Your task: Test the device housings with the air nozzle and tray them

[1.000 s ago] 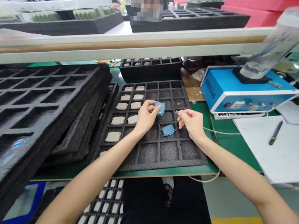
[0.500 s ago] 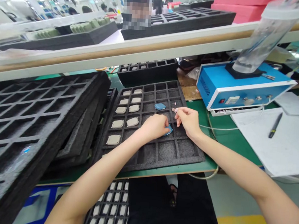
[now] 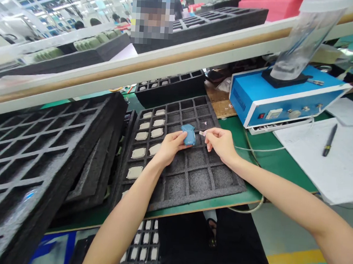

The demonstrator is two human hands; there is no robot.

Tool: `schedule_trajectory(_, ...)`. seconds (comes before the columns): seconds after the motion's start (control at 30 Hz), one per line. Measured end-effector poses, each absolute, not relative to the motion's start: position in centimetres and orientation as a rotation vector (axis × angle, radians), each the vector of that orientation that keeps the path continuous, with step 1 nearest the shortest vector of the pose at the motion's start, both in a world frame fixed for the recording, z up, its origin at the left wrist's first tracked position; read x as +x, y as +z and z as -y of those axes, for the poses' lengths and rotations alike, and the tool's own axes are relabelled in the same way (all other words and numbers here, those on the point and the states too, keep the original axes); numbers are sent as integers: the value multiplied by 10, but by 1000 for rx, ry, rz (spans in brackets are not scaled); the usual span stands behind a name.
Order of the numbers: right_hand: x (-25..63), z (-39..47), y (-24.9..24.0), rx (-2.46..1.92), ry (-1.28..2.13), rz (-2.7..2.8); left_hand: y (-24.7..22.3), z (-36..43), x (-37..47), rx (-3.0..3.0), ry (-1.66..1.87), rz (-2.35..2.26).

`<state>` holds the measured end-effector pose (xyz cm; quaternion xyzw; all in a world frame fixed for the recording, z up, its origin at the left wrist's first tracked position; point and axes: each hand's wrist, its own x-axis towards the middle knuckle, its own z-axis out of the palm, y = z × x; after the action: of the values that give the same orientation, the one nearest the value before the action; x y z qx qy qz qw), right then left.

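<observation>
Above the middle of a black foam tray, my left hand holds a blue casing by its lower left edge, its flat face turned up. Just right of the casing, my right hand pinches a small pale strip between thumb and finger; the strip does not touch the casing. Several beige casings lie in the tray's left compartments. A tiny white and red piece sits in a compartment behind my right hand.
Stacked foam trays lean at the left. A blue box with a clear cylinder stands at the back right, near papers and a pen. A rail crosses behind; a person is beyond it.
My left hand has raised a blue casing from the tray and moved left and back with it, bringing it near the strip. My right hand still holds the strip, and the view has shifted slightly.
</observation>
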<state>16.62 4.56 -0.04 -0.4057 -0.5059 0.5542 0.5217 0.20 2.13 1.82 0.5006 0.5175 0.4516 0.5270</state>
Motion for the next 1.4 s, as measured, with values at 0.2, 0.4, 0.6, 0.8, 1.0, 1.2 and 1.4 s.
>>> schedule_trajectory(0.2,167,-41,0,-1056,1271,1357,10,-20,7,1025,1094,-1150)
schedule_trajectory(0.4,167,-40,3,-1018,1304,1381,12,-17,5,1059,1048,-1118)
schedule_trajectory(0.6,167,-39,5,-981,1360,1370,9,-18,1,1093,1035,-1092)
schedule_trajectory(0.8,166,-39,4,-955,1371,1370,9,-18,1,1070,1036,-1069)
schedule_trajectory(1.0,167,-38,2,-924,1366,1402,12,-18,1,1089,1028,-1042)
schedule_trajectory(1.2,166,-40,3,-832,1520,1320,14,-18,0,1104,1039,-1030)
schedule_trajectory(1.4,166,-41,4,-722,1759,1208,19,-17,-2,1040,1056,-973)
